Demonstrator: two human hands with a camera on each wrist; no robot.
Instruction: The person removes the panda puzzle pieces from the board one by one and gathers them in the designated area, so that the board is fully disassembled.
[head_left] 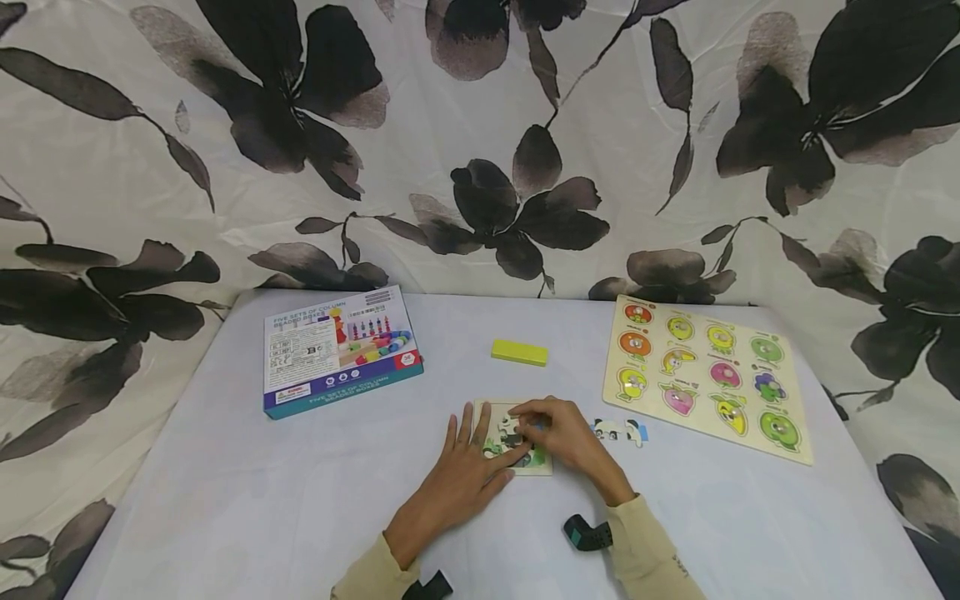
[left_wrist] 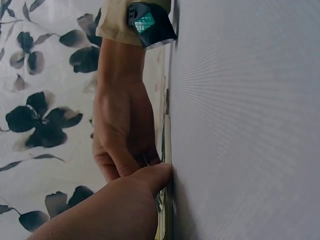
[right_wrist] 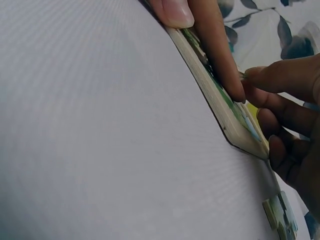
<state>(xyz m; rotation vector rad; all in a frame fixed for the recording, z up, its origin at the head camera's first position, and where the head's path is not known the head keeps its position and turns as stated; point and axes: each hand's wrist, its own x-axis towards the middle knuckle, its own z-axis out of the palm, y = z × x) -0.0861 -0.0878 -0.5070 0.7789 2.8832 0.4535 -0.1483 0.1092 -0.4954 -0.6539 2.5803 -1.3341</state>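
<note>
A small wooden puzzle board point(head_left: 544, 468) with a panda picture lies flat at the middle of the table. My left hand point(head_left: 467, 483) rests on its left side with straight, spread fingers; the index finger reaches across the picture. From the right, my right hand point(head_left: 567, 435) pinches a small puzzle piece point(right_wrist: 242, 75) between thumb and finger, just over the board. Most of that piece is hidden by the fingertips. Right of the board lie loose panda puzzle pieces point(head_left: 621, 431), partly behind the right hand.
Behind the hands lies a yellow block point(head_left: 519, 352). A bead-set box point(head_left: 343, 352) sits at the back left. At the right is a large wooden fruit puzzle board point(head_left: 708, 379). A floral cloth point(head_left: 420, 125) hangs behind the white table point(head_left: 247, 508).
</note>
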